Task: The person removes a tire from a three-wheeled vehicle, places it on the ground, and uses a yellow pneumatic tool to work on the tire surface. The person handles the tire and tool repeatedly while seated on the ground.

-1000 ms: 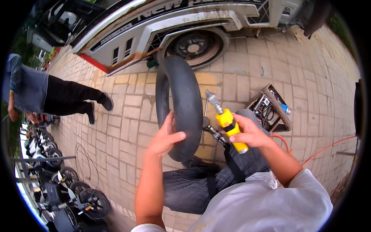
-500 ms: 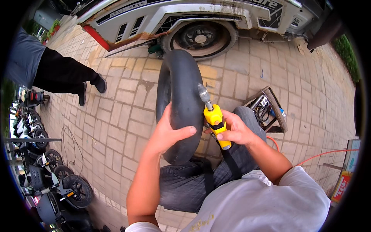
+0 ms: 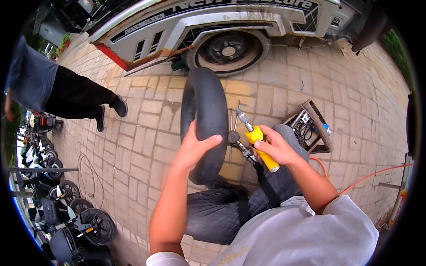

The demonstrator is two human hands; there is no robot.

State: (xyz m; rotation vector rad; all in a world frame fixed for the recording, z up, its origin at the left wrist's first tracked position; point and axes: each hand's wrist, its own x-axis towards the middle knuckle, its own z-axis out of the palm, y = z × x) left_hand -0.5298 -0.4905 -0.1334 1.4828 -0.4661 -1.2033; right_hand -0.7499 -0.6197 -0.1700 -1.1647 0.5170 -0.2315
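Observation:
My left hand (image 3: 197, 146) grips a black, inflated inner tube (image 3: 211, 104), with the thumb over its near face and the fingers inside the ring. The tube stands upright above my lap. My right hand (image 3: 275, 146) is wrapped around a yellow hand-held power tool (image 3: 266, 157) with a rough grey cone-shaped grinding tip (image 3: 242, 116). The tip points up and away from me, apart from the tube. Between the tube and the tool is a round, dark, knurled disc (image 3: 233, 137) on a jointed metal fitting near my knee.
A white, rusty vehicle (image 3: 222, 24) with a wheel (image 3: 228, 51) stands ahead. A wooden box (image 3: 317, 119) of tools sits at right, near an orange hose (image 3: 372, 175). A person (image 3: 66, 88) stands at left, beyond parked scooters (image 3: 82, 217). A thin rod lies on the paving.
My right hand has turned the yellow tool and drawn its tip down and right, away from the tube. The knurled disc now shows. My left hand keeps its hold.

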